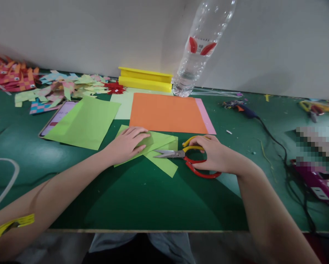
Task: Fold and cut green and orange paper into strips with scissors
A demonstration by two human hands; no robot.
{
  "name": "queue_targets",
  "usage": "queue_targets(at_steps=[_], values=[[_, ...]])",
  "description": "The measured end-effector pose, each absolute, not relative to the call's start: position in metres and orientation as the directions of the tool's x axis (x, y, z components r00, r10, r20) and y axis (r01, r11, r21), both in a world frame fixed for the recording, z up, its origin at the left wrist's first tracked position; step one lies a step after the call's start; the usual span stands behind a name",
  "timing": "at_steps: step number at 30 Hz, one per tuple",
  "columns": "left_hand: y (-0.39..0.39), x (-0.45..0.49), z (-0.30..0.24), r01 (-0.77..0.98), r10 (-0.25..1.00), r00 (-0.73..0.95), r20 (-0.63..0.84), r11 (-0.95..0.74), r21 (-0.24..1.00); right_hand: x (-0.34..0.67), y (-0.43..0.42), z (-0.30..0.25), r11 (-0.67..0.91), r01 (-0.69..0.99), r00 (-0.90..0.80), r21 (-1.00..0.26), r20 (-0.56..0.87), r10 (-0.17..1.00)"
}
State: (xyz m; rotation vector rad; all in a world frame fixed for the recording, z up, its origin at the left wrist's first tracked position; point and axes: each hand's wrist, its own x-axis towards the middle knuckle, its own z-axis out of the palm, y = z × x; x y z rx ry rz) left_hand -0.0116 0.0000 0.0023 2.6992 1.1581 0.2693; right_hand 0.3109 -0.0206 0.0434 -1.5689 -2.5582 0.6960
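My left hand [127, 143] lies flat, fingers stretched out, pressing on a folded light green paper [160, 146] on the green table [142, 198]. My right hand [212, 154] is curled around the handles of scissors [181, 154] with one yellow and one red loop. The blades are closed and point left, resting on the folded paper's right part.
An orange sheet [167, 113] over a pink one lies just beyond the hands. A larger green sheet [84, 123] covers part of a phone [57, 117]. A plastic bottle [200, 47], yellow folded paper [145, 79], woven paper pieces [57, 90] sit by the wall. A glue gun [243, 110] and cables lie right.
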Motion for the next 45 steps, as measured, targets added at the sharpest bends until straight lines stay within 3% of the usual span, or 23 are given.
queue_targets(at_steps=[45], values=[[-0.0004, -0.011, 0.0037, 0.701, 0.73, 0.678, 0.091, -0.678, 0.221, 0.3068, -0.0206, 0.0463, 0.371, 0.846, -0.469, -0.383, -0.203, 0.86]])
